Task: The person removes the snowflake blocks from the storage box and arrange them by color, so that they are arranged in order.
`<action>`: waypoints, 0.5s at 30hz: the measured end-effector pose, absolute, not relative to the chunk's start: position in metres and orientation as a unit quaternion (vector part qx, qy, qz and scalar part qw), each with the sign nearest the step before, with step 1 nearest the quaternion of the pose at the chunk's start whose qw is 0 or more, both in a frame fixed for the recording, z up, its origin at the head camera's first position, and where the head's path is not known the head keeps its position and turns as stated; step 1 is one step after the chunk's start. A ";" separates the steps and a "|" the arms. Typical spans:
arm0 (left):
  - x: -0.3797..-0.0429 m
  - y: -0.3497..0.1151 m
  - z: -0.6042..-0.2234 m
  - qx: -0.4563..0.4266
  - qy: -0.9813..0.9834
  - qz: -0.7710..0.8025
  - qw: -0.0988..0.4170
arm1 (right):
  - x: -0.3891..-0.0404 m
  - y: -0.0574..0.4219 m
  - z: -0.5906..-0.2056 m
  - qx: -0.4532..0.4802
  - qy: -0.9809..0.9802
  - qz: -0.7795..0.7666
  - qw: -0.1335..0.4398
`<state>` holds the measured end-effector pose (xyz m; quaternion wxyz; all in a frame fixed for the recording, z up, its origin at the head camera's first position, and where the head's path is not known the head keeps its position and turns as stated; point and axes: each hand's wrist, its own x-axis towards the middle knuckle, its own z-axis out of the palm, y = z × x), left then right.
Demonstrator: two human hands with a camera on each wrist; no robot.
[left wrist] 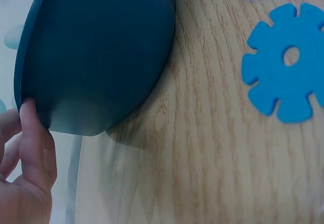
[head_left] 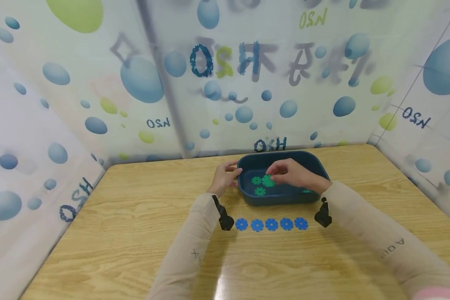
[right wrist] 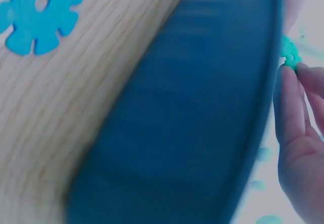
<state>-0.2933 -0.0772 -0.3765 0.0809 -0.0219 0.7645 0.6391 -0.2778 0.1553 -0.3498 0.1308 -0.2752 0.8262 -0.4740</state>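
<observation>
A dark blue bin [head_left: 285, 201] stands on the table. Several green notched discs lie inside, one green disc [head_left: 260, 191] near its front left. My left hand [head_left: 224, 178] holds the bin's left end at the rim; in the left wrist view a digit [left wrist: 34, 133] lies against the outer wall. Above the bin's inside, my right hand [head_left: 290, 173] pinches a green notched disc [head_left: 268, 180] between thumb and fingertips; this pinched disc [right wrist: 290, 53] also shows past the bin's rim in the right wrist view. Part of the bin's inside is hidden by the right hand.
In front of the bin, several blue notched discs [head_left: 271, 224] lie in a row on the wooden table [head_left: 142, 233]. A patterned curtain [head_left: 225, 112] hangs along the table's back edge, with more at both sides. Each wrist carries a black camera mount [head_left: 323, 217].
</observation>
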 end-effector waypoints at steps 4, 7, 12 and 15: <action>-0.293 -0.077 -0.376 -0.024 0.766 0.637 0.081 | -0.261 0.148 -0.339 -0.317 0.826 -0.454 0.105; -0.293 -0.076 -0.376 -0.022 0.766 0.638 0.082 | -0.249 0.142 -0.336 -0.352 0.819 -0.441 0.100; -0.290 -0.077 -0.375 -0.013 0.763 0.642 0.077 | -0.228 0.131 -0.341 -0.406 0.802 -0.423 0.115; -0.290 -0.077 -0.375 -0.010 0.763 0.641 0.075 | -0.219 0.123 -0.350 -0.416 0.792 -0.424 0.140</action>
